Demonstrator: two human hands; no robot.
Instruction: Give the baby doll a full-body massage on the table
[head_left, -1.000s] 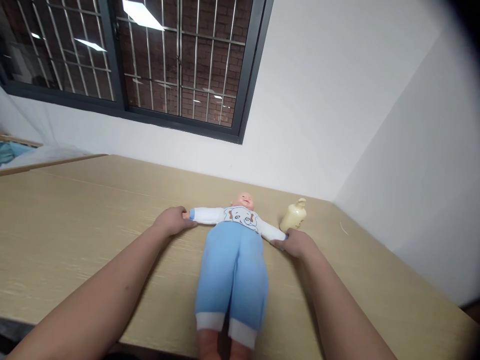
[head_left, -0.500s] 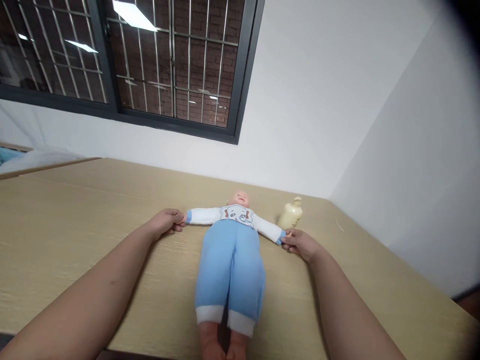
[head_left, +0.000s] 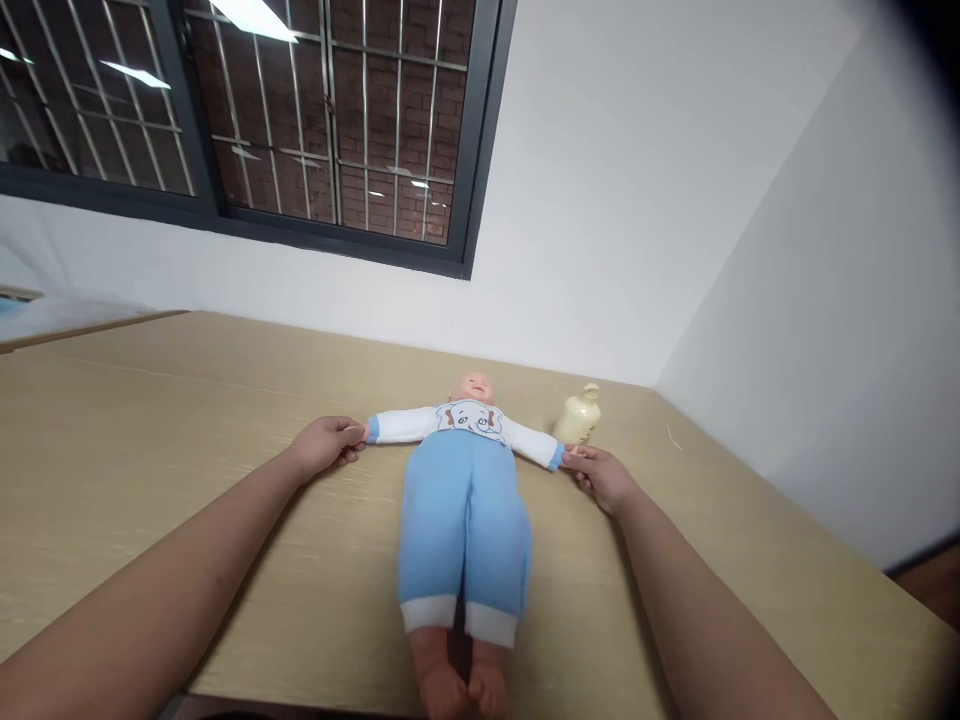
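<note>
A baby doll (head_left: 466, 500) lies on its back on the table, its feet toward me and its head at the far end. It wears blue trousers with white cuffs and a white top with an elephant face. My left hand (head_left: 328, 447) is closed on the doll's hand at the left, with that arm stretched out sideways. At the right, my right hand (head_left: 598, 474) pinches the doll's other hand, and that arm is also spread. Just beyond my right hand stands a cream pump bottle (head_left: 578, 416).
The wooden table (head_left: 300, 580) meets a white wall (head_left: 585, 250) at the back and another wall at the right. A thin pale strand (head_left: 673, 438) lies right of the bottle. A barred window (head_left: 330, 130) is above the table.
The doll's arm at the right has risen slightly with my right hand. My left hand keeps its hold. The whole view has shifted a little.
</note>
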